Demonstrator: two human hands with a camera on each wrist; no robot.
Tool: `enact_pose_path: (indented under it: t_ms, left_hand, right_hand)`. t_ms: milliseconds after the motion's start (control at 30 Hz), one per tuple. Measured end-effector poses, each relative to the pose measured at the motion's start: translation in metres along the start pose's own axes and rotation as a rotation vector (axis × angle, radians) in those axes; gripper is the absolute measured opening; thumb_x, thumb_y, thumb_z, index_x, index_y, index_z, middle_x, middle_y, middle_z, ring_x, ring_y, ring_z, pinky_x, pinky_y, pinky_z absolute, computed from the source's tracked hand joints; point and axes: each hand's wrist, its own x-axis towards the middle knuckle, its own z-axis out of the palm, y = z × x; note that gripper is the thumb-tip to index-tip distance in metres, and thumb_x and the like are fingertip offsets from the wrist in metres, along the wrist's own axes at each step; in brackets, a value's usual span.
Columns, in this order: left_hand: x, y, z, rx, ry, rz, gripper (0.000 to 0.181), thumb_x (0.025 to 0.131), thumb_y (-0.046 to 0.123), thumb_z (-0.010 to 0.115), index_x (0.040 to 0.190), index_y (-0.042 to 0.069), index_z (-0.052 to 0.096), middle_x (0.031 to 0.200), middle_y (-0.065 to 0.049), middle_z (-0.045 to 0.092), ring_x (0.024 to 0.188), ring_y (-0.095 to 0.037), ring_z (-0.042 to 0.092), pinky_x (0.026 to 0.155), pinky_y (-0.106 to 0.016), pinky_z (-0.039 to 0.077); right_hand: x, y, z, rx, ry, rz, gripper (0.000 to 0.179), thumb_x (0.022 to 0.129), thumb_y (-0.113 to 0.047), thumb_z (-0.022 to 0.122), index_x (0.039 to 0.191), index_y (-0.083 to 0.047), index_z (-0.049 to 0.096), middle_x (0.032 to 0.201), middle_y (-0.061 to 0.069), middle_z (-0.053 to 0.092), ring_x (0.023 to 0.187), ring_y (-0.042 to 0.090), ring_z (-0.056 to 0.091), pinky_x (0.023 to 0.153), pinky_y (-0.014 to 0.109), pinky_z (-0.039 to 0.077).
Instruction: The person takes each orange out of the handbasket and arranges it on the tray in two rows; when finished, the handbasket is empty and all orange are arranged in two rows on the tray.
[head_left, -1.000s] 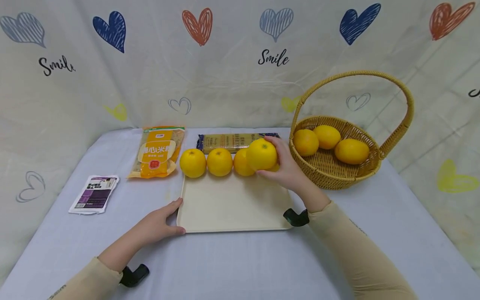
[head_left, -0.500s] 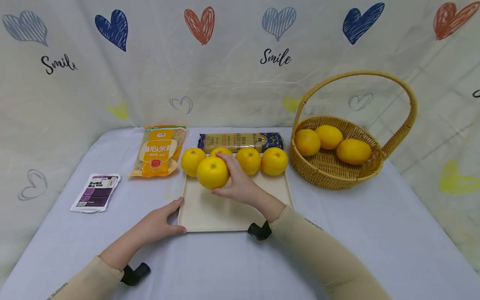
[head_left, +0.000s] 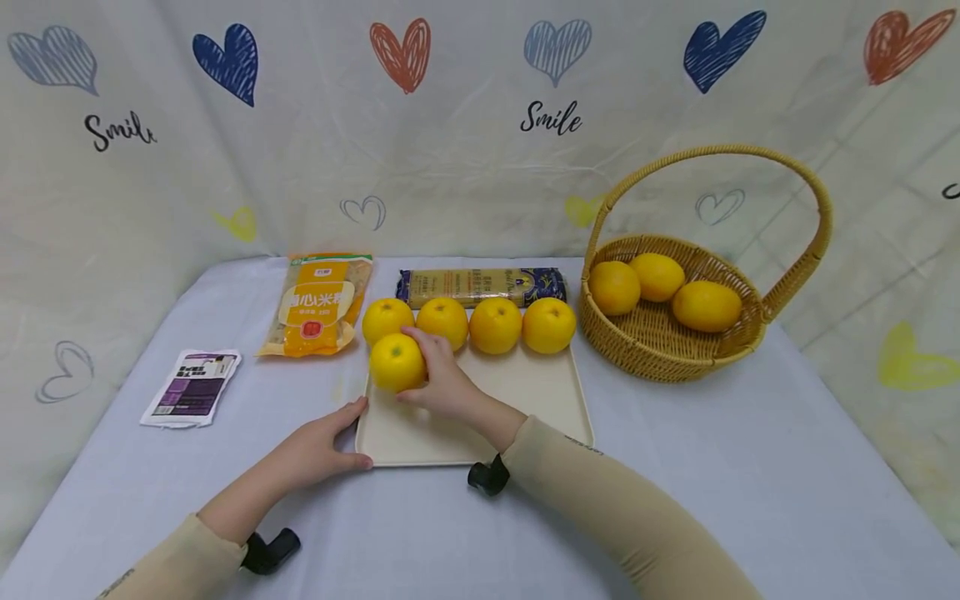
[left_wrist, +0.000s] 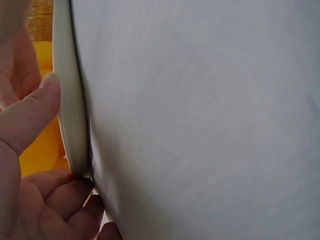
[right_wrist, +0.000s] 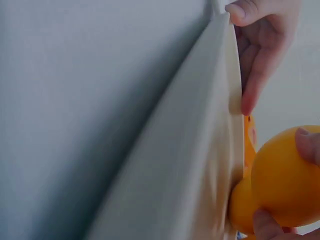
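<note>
My right hand [head_left: 447, 382] grips a yellow-orange round orange [head_left: 394, 364] over the left part of a cream tray [head_left: 517, 412]. In the right wrist view, a thumb and fingers lie against that orange on its near and far sides. Several oranges [head_left: 496, 326] stand in a row along the tray's back edge; the held one overlaps the leftmost in the head view. Whether it touches the tray is hard to tell. My left hand [head_left: 318, 448] holds the tray's near left corner, thumb at the front rim and fingers along the left side.
A wicker basket [head_left: 637, 364] with a tall handle and a few orange fruits stands at the right. Behind the tray lies a gold and navy packet [head_left: 480, 286]. An orange food bag [head_left: 318, 304] and a small purple-white packet [head_left: 192, 388] are on the left.
My right hand has carried the orange leftward and toward me, from the row's right end to in front of the leftmost orange. My left hand has stayed at the tray corner.
</note>
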Motion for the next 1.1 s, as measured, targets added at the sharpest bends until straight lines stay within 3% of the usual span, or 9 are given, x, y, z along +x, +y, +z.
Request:
enact_pose_path:
  t_ms: [533, 867, 1100]
  left_hand:
    - [0.001, -0.002, 0.001, 0.008, 0.013, 0.039, 0.096, 0.068, 0.051, 0.072, 0.143, 0.012, 0.027, 0.147, -0.01, 0.031, 0.134, -0.035, 0.03, 0.104, -0.056, 0.029]
    - [0.001, 0.0, 0.0, -0.005, 0.009, 0.024, 0.095, 0.068, 0.051, 0.072, 0.143, 0.013, 0.027, 0.148, -0.01, 0.03, 0.135, -0.034, 0.028, 0.105, -0.055, 0.028]
    - [0.001, 0.0, 0.001, -0.005, 0.009, 0.018, 0.095, 0.068, 0.05, 0.072, 0.143, 0.012, 0.028, 0.147, -0.011, 0.03, 0.135, -0.034, 0.028, 0.105, -0.054, 0.028]
  right_hand:
    - [0.002, 0.002, 0.019, -0.002, -0.044, 0.082, 0.087, 0.075, -0.024, 0.074, 0.143, -0.031, 0.02, 0.139, 0.013, 0.025, 0.119, 0.027, 0.04, 0.106, 0.046, 0.031]
    - [0.005, 0.003, 0.021, 0.032, -0.045, 0.111, 0.087, 0.075, -0.031, 0.074, 0.142, -0.033, 0.019, 0.139, 0.012, 0.026, 0.119, 0.027, 0.041, 0.107, 0.046, 0.031]
    - [0.007, 0.004, 0.022, 0.044, -0.051, 0.125, 0.093, 0.074, -0.034, 0.074, 0.144, -0.026, 0.014, 0.144, 0.011, 0.024, 0.126, 0.025, 0.036, 0.11, 0.044, 0.026]
